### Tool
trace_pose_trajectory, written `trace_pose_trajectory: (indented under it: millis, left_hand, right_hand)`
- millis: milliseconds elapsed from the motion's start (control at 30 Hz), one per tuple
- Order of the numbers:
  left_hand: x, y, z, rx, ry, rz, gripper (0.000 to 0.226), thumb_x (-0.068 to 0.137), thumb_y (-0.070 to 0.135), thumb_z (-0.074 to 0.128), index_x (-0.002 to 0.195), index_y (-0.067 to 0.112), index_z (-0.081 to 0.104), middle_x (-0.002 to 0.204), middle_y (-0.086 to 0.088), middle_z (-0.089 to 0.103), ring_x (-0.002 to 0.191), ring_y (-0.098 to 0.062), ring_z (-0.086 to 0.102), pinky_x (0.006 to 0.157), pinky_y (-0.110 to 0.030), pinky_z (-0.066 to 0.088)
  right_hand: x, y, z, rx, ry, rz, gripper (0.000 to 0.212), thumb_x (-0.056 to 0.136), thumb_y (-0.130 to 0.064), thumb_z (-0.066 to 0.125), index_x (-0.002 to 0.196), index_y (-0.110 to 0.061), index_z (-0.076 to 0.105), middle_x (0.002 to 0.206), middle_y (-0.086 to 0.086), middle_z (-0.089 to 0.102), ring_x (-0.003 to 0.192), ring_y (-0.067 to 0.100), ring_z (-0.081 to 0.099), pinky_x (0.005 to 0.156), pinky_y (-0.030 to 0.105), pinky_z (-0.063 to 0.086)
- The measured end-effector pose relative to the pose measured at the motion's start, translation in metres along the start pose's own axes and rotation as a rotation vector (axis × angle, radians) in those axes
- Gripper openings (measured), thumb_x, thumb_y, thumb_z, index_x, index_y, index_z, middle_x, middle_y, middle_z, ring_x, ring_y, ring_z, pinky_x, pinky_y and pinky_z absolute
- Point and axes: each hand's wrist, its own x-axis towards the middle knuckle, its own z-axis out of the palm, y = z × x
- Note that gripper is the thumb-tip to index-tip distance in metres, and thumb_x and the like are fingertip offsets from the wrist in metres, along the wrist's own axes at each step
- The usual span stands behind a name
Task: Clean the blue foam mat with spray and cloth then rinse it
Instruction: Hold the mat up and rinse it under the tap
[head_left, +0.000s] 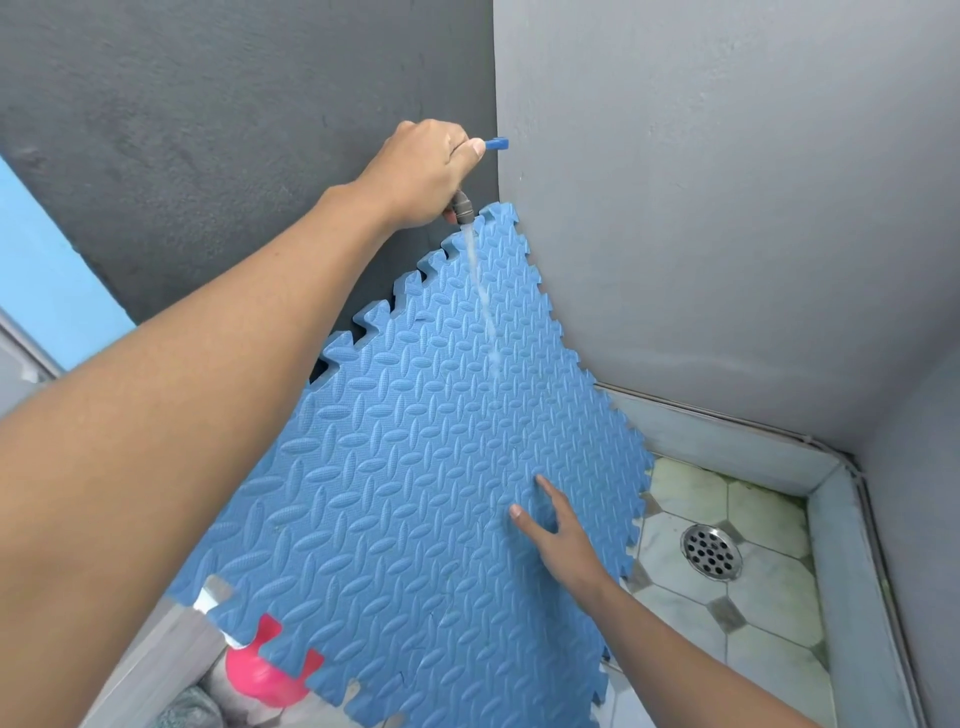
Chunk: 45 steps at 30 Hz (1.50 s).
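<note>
The left hand (423, 171) is raised on an extended arm to the tap (464, 208) mounted on the dark grey wall (208, 130), close to the corner where that wall meets the lighter grey wall (727, 208). Its fingers are closed around the tap's blue handle (496, 144), whose tip projects past the thumb. A thin stream of water (480, 291) falls from the grey spout onto the blue foam mat (426, 493).

The mat stands tilted on edge, its upper corner leaning into the wall corner just below the spout. Its interlocking toothed edges run down both sides, and its textured face is turned toward the camera.

The right hand (563, 535) lies flat against the mat's face near the right edge, fingers spread and extended; it grasps nothing and only presses on the surface.

To the right of the mat, the tiled floor (753, 587) is exposed, with a round metal drain (710, 551) near the raised curb (841, 571). At the mat's lower left corner, a pink object (257, 675) with a white neck is partly covered by the mat; it is possibly a bottle. A grey-green cloth-like item (187, 712) lies beside it at the bottom edge of the view.
</note>
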Motion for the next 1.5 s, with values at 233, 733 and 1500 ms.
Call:
trace_pose_trajectory:
  millis: [233,733,1500]
  left_hand:
    - [-0.006,0.004,0.002,0.001,0.075,-0.008,0.043,0.101,0.040,0.033,0.063,0.021,0.034,0.063,-0.005,0.062,0.057,-0.017,0.047,0.081,-0.037,0.043]
    - [-0.007,-0.004,0.016,0.056,0.235,0.089,0.044,0.102,0.040,0.031,0.104,0.010,0.064,0.076,-0.007,0.061,0.082,-0.026,0.046,0.076,-0.038,0.039]
    - [-0.006,-0.009,0.037,-0.351,0.519,-0.035,0.105,0.070,0.007,0.078,0.136,-0.017,0.000,0.101,-0.055,0.017,0.089,-0.083,0.006,0.042,-0.017,0.031]
  right_hand:
    - [-0.002,-0.001,-0.003,0.017,0.012,-0.019,0.080,0.085,-0.064,0.071,0.154,-0.051,0.034,0.170,-0.016,0.018,0.156,0.011,0.019,0.126,0.041,0.023]
    - [0.007,-0.004,0.018,-0.063,0.115,-0.015,0.092,0.063,-0.097,0.052,0.145,-0.059,0.039,0.169,-0.011,0.020,0.157,0.010,0.014,0.127,0.048,0.019]
    - [0.001,-0.142,0.121,-0.237,0.097,-0.679,0.062,0.108,-0.050,0.033,0.163,-0.040,0.007,0.173,-0.008,-0.013,0.155,0.003,-0.022,0.122,0.046,-0.018]
